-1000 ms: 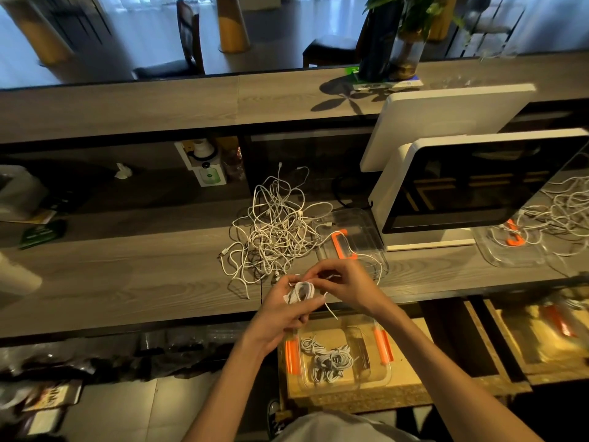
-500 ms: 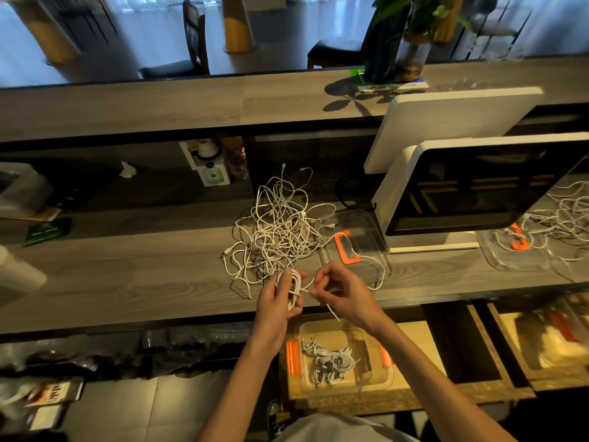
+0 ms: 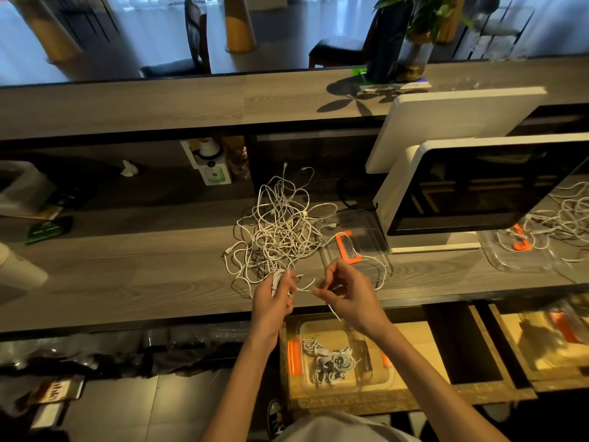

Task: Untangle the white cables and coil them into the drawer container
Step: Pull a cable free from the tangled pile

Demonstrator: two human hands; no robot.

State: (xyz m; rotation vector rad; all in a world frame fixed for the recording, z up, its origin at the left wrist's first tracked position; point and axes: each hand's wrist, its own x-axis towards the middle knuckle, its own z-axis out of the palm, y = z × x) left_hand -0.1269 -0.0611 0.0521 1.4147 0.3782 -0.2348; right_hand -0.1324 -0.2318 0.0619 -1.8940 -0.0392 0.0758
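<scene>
A tangle of white cables (image 3: 280, 231) lies on the grey wooden counter (image 3: 127, 269). My left hand (image 3: 272, 298) grips a small coiled bundle of white cable (image 3: 278, 279) at the counter's front edge. My right hand (image 3: 345, 291) pinches the loose end of that same cable, which runs between the hands and hangs down below. Beneath the hands, a clear container with orange clips (image 3: 294, 357) sits in the open wooden drawer (image 3: 424, 346) and holds a few coiled white cables (image 3: 331, 363).
A clear lid with an orange handle (image 3: 347, 244) lies right of the tangle. Two white screens (image 3: 478, 173) stand at the right, with another lid and cable pile (image 3: 548, 231) beyond. A second open drawer (image 3: 548, 339) is at far right. A plant (image 3: 411, 36) stands on the upper ledge.
Both hands have lifted slightly from over the drawer to the counter's front edge. The right hand has drawn away to the right, stretching the cable end out from the coil.
</scene>
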